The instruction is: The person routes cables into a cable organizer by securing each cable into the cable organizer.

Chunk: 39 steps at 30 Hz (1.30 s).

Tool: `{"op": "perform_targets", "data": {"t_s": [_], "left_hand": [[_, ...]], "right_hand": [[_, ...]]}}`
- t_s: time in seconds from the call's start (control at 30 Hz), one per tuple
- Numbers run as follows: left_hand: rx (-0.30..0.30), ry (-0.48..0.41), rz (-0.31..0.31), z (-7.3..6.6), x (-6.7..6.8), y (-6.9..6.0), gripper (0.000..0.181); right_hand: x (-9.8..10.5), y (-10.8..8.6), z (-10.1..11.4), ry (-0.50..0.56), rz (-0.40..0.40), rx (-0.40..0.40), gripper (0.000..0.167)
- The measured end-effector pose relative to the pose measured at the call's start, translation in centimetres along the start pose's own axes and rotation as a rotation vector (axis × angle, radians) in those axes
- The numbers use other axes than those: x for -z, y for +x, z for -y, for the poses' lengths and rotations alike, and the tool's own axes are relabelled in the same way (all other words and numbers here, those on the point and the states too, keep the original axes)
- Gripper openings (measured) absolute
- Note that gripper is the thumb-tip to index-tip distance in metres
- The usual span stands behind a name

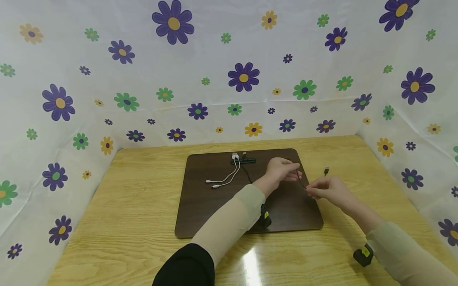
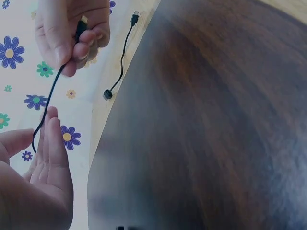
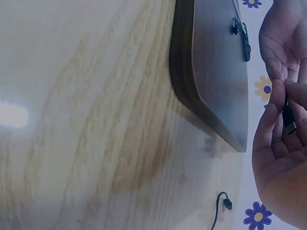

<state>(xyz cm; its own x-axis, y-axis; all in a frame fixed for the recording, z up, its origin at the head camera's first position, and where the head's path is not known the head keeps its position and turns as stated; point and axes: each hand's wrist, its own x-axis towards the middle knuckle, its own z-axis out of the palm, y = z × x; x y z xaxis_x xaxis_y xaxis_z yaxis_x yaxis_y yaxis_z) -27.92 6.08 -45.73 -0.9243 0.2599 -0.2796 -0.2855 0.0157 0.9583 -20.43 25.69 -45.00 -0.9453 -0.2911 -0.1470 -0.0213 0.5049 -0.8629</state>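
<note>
A thin black USB cable [image 2: 46,106] runs between my two hands, above the right side of a dark brown board [image 1: 214,210]. My left hand [image 1: 282,170] pinches one stretch of it between thumb and fingers, the other fingers held fairly straight. Lower and to the right, my right hand [image 1: 332,191] grips the cable close to its plug. That black plug [image 3: 289,120] with a metal tip sticks out from the right fingers. The cable's other end is hidden by the left hand.
A second short black cable [image 2: 125,52] lies on the wooden table [image 1: 136,190], just right of the board. At the board's back edge sits a black cable holder strip [image 1: 249,161], with white cables [image 1: 231,174] and a black cable [image 1: 246,171] at it. Flowered cloth surrounds the table.
</note>
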Motion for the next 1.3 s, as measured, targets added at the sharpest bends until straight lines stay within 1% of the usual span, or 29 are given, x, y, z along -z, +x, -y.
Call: {"op": "perform_targets", "data": {"t_s": [0.2,0.4,0.47,0.57,0.67,0.8,0.9,1.1,1.3], "left_hand": [[0.041,0.017,0.004,-0.3,1.0,0.0,0.018],[0.054,0.008,-0.003,-0.4,1.9,-0.1,0.020],[0.060,0.003,0.009,-0.4,2.3,-0.2,0.021],[0.078,0.006,0.050,-0.3,3.1,-0.2,0.023],[0.100,0.027,0.102,-0.1,3.8,0.0,0.026],[0.123,0.061,0.133,0.1,4.5,0.3,0.027],[0.126,0.083,0.147,0.0,4.8,0.3,0.027],[0.127,0.143,0.164,-0.2,5.5,0.3,0.026],[0.138,0.177,0.164,-0.3,6.5,0.4,0.027]], "right_hand": [[-0.3,-0.1,0.0,-0.011,0.000,-0.045,0.027],[-0.5,0.0,-0.1,-0.010,-0.002,-0.081,0.028],[-0.6,0.1,-0.1,0.002,0.001,-0.096,0.030],[-0.5,0.2,-0.4,0.055,0.015,-0.111,0.032],[-0.4,0.4,-0.9,0.140,0.033,-0.121,0.036],[-0.4,0.5,-1.3,0.239,0.045,-0.142,0.039],[-0.4,0.5,-1.1,0.284,0.054,-0.166,0.039],[-0.5,0.6,-0.5,0.329,0.085,-0.210,0.035],[-1.0,1.2,0.0,0.317,0.113,-0.226,0.041]]}}
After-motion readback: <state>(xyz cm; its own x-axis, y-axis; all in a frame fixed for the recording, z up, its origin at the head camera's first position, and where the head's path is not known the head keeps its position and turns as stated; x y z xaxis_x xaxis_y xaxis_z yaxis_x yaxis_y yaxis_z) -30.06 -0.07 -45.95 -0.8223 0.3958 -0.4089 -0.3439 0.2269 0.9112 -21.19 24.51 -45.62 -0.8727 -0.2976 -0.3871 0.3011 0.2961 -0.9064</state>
